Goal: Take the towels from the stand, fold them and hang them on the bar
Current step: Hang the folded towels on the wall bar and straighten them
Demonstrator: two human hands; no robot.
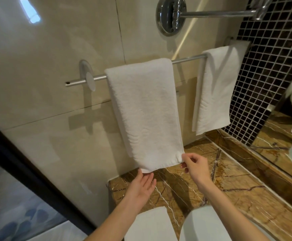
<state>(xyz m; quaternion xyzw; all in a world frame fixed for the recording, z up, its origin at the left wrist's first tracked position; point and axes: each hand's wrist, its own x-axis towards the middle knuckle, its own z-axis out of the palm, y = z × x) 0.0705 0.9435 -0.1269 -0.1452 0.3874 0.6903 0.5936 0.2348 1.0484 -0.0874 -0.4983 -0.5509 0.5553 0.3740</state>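
The right hand (196,166) pinches the lower right corner of a folded white towel (144,110) between thumb and fingertips, the other fingers curled loosely beside them. The left hand (141,186) is open, palm up and fingers spread, its fingertips touching the towel's lower left corner from beneath without gripping it. This towel hangs doubled over the towel bar (98,77), near the bar's left bracket, and its bottom edge hangs just above the brown veined marble counter (237,197). Further right on the same bar hangs a second folded white towel (215,89), well apart from the first and close to the dark mosaic tiles (272,66). Below the forearms, at the bottom of the view, a third white folded cloth (150,225) lies on the counter just beside the rim of a white basin (204,226). Above the bar, a round chrome wall mount (170,14) carries a horizontal arm pointing right. A mirror (291,136) runs along the right edge
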